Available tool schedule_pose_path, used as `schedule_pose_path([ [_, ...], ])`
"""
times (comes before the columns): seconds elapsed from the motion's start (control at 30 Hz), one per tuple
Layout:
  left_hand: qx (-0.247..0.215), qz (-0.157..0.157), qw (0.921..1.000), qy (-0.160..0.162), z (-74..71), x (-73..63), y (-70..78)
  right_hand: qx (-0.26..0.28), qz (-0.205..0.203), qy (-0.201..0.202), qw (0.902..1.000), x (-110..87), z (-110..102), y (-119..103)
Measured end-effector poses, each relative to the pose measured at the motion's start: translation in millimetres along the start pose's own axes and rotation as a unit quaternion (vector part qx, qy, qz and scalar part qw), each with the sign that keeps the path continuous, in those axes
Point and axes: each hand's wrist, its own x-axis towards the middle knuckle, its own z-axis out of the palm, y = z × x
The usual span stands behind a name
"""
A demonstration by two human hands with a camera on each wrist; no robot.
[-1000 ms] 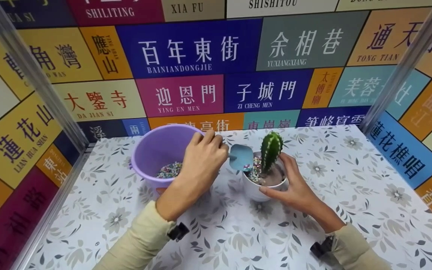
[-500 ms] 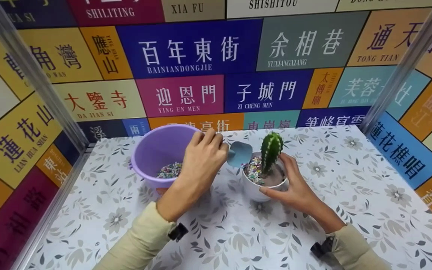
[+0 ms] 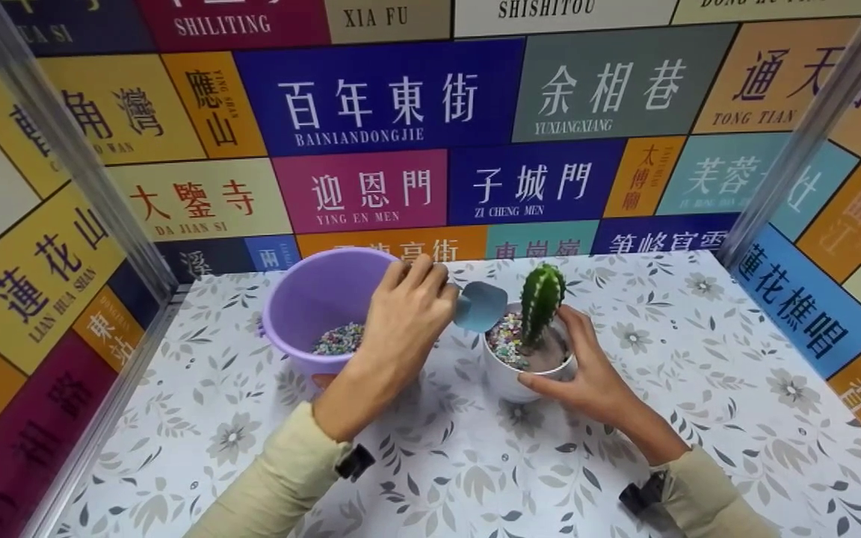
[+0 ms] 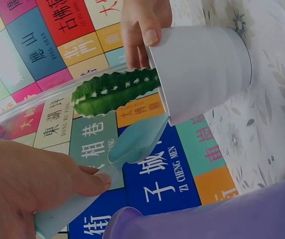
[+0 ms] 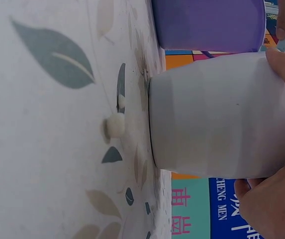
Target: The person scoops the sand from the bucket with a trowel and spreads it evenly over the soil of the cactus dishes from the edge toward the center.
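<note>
My left hand (image 3: 409,314) holds a light blue toy shovel (image 3: 481,306) by its handle. The shovel's blade is bare and its tip is right at the left rim of a white flowerpot (image 3: 520,385). A green cactus (image 3: 541,305) stands upright in the pot. Small multicoloured pebbles (image 3: 507,336) lie on the pot's left side, with a brownish surface showing on the right. Around the pot's right side my right hand (image 3: 599,373) grips, thumb at the front and fingers behind. In the left wrist view, the shovel (image 4: 137,139) slants up to the pot's rim.
A purple bucket (image 3: 292,314) stands left of the pot, partly behind the left forearm, with more pebbles (image 3: 337,340) at its bottom. A floral cloth (image 3: 430,463) covers the table. Panels with printed characters (image 3: 371,97) rise behind, and metal posts (image 3: 789,142) stand at the corners.
A few pebbles lay on the shovel one second ago; its blade is bare now and tilted differently. The blade drew slightly left, then back toward the pot. The right hand stays on the pot.
</note>
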Motion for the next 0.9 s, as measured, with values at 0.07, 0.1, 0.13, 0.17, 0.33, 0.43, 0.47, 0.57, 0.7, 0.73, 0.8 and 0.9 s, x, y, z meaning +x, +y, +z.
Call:
schedule_pose_path([
  [0.07,-0.001,0.0,1.0,0.004,-0.2,-0.6,-1.1,0.002,-0.001,0.0,1.0,0.5,0,0],
  [0.1,0.0,-0.001,1.0,0.007,0.0,-1.1,-1.8,0.003,-0.001,0.0,1.0,0.8,0,0],
  [0.13,0.002,-0.002,1.0,0.008,0.4,-1.6,-2.7,0.005,0.0,-0.001,1.0,0.8,0,0],
  [0.17,0.003,-0.003,1.0,0.009,0.8,-2.3,-3.7,0.01,0.001,-0.001,0.9999,1.0,0,1],
  [0.33,-0.007,-0.016,0.9998,-0.004,-0.6,-6.5,-10.9,0.031,0.014,-0.006,0.9994,0.9,-2,-1],
  [0.43,-0.02,-0.03,0.9993,-0.012,-2.6,-9.8,-17.5,0.03,0.017,-0.013,0.9993,-0.3,-4,-2],
  [0.47,-0.027,-0.034,0.999,-0.011,-2.9,-11.2,-20.3,0.028,0.02,-0.015,0.9993,-0.8,-5,-3],
  [0.57,-0.056,-0.055,0.9969,-0.005,-2.4,-16.3,-29.0,0.026,0.02,-0.013,0.9994,-1.1,-9,-7],
  [0.7,-0.139,-0.092,0.9857,-0.024,-2.2,-26.1,-42.4,0.031,-0.011,0.02,0.9992,2.4,-13,-14],
  [0.73,-0.164,-0.104,0.9804,-0.035,-2.3,-28.8,-46.1,0.034,-0.025,0.031,0.9986,3.4,-14,-16],
  [0.8,-0.206,-0.127,0.9687,-0.056,-3.0,-34.5,-53.9,0.034,-0.052,0.056,0.9965,5.0,-16,-21],
  [0.9,-0.248,-0.161,0.9528,-0.069,-5.2,-42.6,-65.4,0.033,-0.085,0.092,0.9916,6.5,-19,-34],
])
